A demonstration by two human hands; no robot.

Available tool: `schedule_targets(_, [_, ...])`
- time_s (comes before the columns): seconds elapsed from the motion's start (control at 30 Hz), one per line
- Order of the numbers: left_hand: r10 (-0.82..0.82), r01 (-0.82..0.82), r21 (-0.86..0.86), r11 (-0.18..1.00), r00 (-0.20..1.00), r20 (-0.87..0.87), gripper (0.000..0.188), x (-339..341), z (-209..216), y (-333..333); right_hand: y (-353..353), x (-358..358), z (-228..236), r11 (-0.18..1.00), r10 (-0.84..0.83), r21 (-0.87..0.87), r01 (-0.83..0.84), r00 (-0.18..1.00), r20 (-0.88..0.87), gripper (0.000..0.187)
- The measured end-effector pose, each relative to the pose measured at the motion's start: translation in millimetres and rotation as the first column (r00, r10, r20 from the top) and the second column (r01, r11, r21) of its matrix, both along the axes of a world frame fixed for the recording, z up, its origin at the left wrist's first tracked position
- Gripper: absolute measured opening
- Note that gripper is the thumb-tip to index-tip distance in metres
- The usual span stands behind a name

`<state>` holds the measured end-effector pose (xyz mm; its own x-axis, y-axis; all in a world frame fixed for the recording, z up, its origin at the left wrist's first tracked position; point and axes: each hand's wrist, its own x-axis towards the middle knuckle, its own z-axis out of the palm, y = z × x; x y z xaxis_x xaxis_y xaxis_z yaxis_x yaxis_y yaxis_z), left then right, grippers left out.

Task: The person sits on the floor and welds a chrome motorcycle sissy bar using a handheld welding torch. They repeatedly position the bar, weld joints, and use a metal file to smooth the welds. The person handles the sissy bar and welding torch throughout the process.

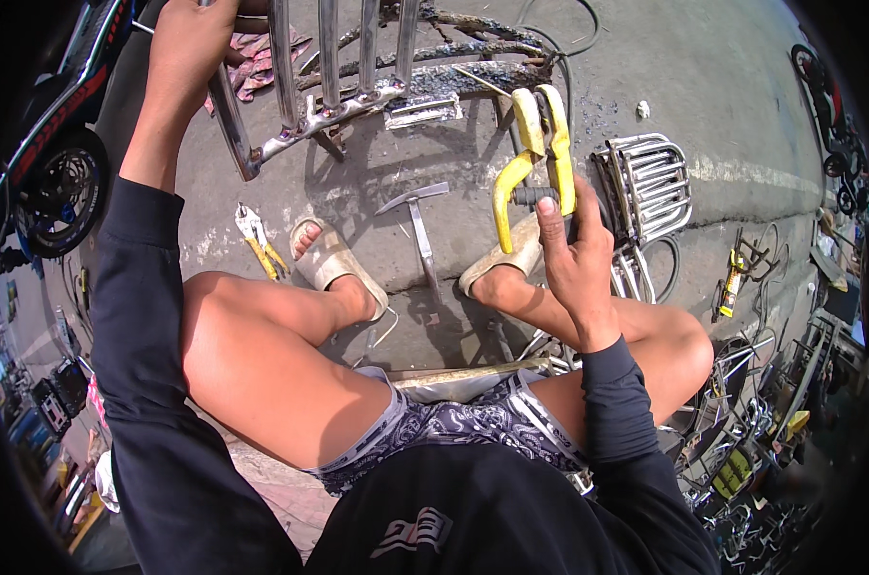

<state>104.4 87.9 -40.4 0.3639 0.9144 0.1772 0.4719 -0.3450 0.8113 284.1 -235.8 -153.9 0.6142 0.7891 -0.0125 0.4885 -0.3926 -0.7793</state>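
Note:
My left hand [193,43] is closed round an outer tube of a shiny metal tube frame [331,62] at the top left, partly cut off by the picture's edge. Several parallel tubes of this frame meet a crossbar with weld marks. In my right hand [578,259] is a yellow welding electrode holder [566,153], raised above my right foot. From its jaws a thin welding rod [482,80] points up and left toward the frame. A chipping hammer [418,225] lies on the ground between my feet. Yellow-handled pliers [260,241] lie beside my left foot.
A spattered metal stand [482,77] is beyond the frame. Right of me lie a finished-looking tube rack [650,187], cables and a yellow packet [731,285]. Metal scrap [741,431] piles up at the lower right. A motorcycle [65,182] stands at the left.

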Motion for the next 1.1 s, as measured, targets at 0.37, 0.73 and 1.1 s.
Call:
schedule_targets(0.37, [0.037, -0.026, 0.101, 0.995, 0.993, -0.113, 0.044, 7, 4, -16, 9, 3, -18, 0.994, 0.105, -0.037, -0.102, 0.988, 0.115, 0.064])
schedule_targets(0.73, [0.046, -0.037, 0.075, 0.997, 0.992, -0.118, 0.041, 8, 7, -21, 7, -4, -31, 0.993, 0.093, 0.059, -0.098, 0.993, 0.075, 0.063])
schedule_targets(1.1, [0.070, -0.064, 0.048, 0.997, 0.987, -0.143, 0.039, 6, 6, -18, 7, -2, -26, 0.997, 0.065, -0.044, -0.063, 0.997, 0.052, 0.065])
